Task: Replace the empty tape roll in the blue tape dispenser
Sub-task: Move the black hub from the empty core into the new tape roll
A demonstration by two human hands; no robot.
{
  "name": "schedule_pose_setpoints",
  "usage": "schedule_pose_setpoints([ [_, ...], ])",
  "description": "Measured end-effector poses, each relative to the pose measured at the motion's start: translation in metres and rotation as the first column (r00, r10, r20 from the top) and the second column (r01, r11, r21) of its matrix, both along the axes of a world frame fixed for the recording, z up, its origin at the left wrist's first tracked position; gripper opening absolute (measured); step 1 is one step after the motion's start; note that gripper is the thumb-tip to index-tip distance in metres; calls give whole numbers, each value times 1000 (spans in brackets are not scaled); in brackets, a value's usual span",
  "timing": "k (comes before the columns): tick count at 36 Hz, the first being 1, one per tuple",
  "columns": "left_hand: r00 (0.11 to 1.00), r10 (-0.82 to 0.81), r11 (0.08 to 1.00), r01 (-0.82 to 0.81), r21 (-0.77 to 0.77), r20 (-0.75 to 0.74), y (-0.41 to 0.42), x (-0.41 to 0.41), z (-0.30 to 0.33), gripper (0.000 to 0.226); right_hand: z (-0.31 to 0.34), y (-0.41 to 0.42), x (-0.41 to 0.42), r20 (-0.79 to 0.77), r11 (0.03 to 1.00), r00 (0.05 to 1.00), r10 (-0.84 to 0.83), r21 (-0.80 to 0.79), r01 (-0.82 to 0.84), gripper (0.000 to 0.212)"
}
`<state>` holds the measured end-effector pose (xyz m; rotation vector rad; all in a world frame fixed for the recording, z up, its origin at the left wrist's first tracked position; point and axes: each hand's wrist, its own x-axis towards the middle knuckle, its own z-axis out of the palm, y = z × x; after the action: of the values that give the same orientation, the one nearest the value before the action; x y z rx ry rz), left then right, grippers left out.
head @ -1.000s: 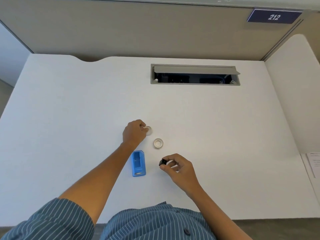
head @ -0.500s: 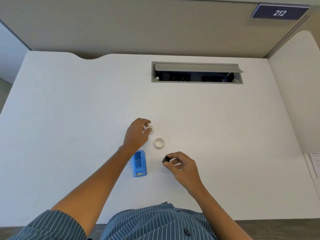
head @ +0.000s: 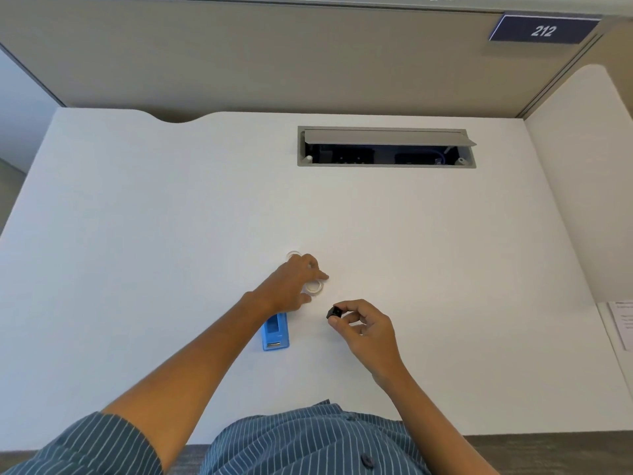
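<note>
The blue tape dispenser [head: 275, 332] lies open on the white desk [head: 137, 234], partly under my left wrist. My left hand [head: 291, 284] hovers with spread fingers over a tape roll [head: 315, 286] that lies flat on the desk, index finger and thumb on either side of it. A clear, thin ring [head: 293, 254] rests on the desk just behind that hand, untouched. My right hand [head: 364, 329] pinches a small black spool [head: 334, 312] between thumb and fingertips, to the right of the dispenser and just above the desk.
A grey cable hatch [head: 386, 146] stands open at the back of the desk. Beige partition panels rise behind and to the right. A printed sheet [head: 621, 323] lies at the right edge. The desk's front edge runs near my shirt.
My left hand let go of the clear ring, which stays on the desk, and moved right and nearer to the other tape roll. My right hand keeps the black spool, almost still.
</note>
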<state>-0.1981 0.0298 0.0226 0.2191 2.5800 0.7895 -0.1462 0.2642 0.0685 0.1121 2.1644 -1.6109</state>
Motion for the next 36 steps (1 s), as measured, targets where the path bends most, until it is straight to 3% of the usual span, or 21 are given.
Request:
schedule_pose_setpoints([
  [6,998,68,997,-69,31,12,1,2,-2,57,0,2,0,7,999,999,-38,-5,38,20],
  [12,971,237,948,-226,225,-23,0,9,7,51,4,1,-2,39,992,994,-98,-80,100,22],
  [16,928,373,873,-348,341,-7,2,19,22,49,13,-3,-5,37,980,990,-136,-139,140,27],
  [20,865,488,740,-482,469,118,6,32,45,45,21,-6,-7,12,974,991,-134,-182,134,28],
  [24,801,530,602,-587,541,280,10,45,63,41,30,-8,-9,21,965,988,-150,-217,151,26],
  [28,755,558,505,-639,580,346,13,58,77,35,40,-11,-8,46,958,988,-150,-239,157,25],
  [36,708,597,428,-679,597,377,18,82,99,28,56,-14,-2,23,956,991,-132,-262,133,27],
])
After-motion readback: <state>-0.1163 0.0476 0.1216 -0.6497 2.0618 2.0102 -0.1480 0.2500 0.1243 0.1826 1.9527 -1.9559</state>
